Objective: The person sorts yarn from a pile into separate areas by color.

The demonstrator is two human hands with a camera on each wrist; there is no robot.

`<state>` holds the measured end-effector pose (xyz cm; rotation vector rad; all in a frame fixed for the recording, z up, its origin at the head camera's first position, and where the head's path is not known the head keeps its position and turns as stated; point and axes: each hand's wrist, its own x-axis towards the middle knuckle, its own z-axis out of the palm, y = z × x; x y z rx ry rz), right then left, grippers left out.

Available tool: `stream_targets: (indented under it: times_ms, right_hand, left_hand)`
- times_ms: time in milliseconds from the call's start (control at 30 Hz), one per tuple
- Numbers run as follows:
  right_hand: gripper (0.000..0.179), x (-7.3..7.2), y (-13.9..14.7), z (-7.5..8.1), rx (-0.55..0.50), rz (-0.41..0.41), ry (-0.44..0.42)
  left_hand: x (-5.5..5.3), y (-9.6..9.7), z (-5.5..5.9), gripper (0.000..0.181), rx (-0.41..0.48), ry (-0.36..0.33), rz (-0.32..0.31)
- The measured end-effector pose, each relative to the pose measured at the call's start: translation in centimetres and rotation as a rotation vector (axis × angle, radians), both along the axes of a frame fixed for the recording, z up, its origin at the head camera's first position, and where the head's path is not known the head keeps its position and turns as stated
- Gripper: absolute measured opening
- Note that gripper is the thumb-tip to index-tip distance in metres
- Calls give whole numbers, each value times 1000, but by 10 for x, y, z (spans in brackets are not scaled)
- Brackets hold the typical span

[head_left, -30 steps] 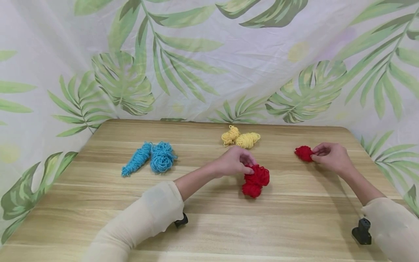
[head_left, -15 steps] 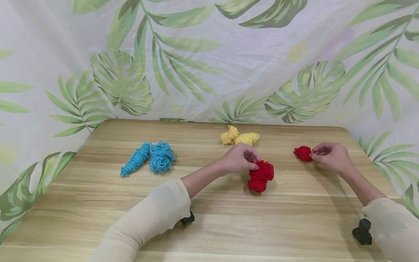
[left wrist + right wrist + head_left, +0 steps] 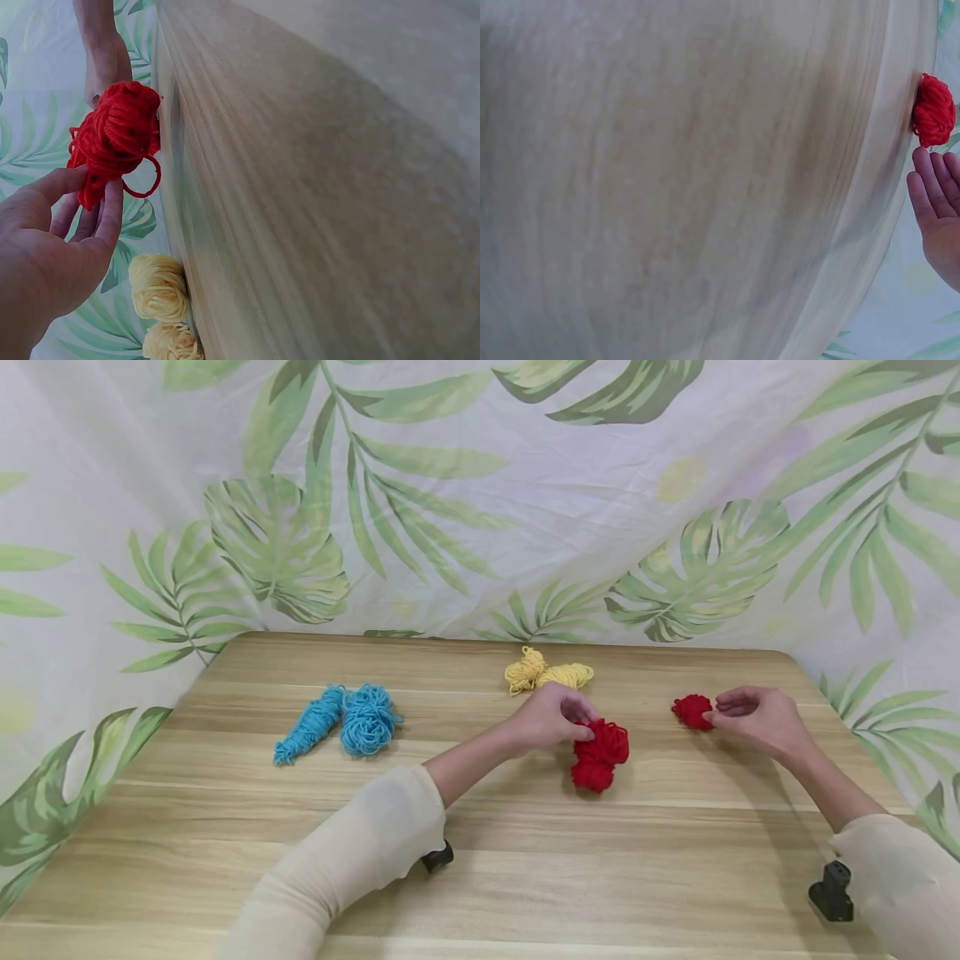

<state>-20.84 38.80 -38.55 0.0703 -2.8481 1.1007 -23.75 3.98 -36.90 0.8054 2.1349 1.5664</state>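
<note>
My left hand (image 3: 551, 717) pinches one end of a red yarn bundle (image 3: 600, 752) between thumb and fingers, over the middle right of the table. Seen from the left wrist, this red bundle (image 3: 120, 135) has a loose loop hanging off it. Farther right, a smaller red yarn bundle (image 3: 692, 712) lies on the wood. Beside it is my right hand (image 3: 761, 720), thumb and fingers spread a little apart at its right edge. In the right wrist view those fingers (image 3: 930, 187) are extended, tips just short of the small red bundle (image 3: 934, 111).
Two yellow yarn bundles (image 3: 566, 676) lie near the table's back edge, partly behind my left hand. Toward the left lie two blue yarn bundles (image 3: 369, 720) side by side. A leaf-print cloth (image 3: 450, 493) hangs behind the wooden table (image 3: 600, 877).
My left hand has moved right and slightly back with its red yarn bundle, closer to the small one. My right hand's fingers have loosened from the small bundle's edge.
</note>
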Motion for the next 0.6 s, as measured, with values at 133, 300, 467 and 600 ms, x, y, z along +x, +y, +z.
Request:
stream_targets:
  times_ms: [133, 300, 467, 600]
  right_hand:
    - [49, -1, 1, -1, 17, 10, -21]
    - [54, -3, 2, -2, 28, 30, -23]
    - [55, -4, 3, -2, 53, 44, -14]
    - [57, -3, 4, 0, 78, 69, -18]
  left_hand:
    - [-3, 3, -2, 16, 2, 4, 23]
    - [-5, 10, -3, 16, -6, 4, 58]
    - [-7, 17, -5, 15, 4, -27, 87]
    - [-8, 23, -6, 15, 22, -55, 105]
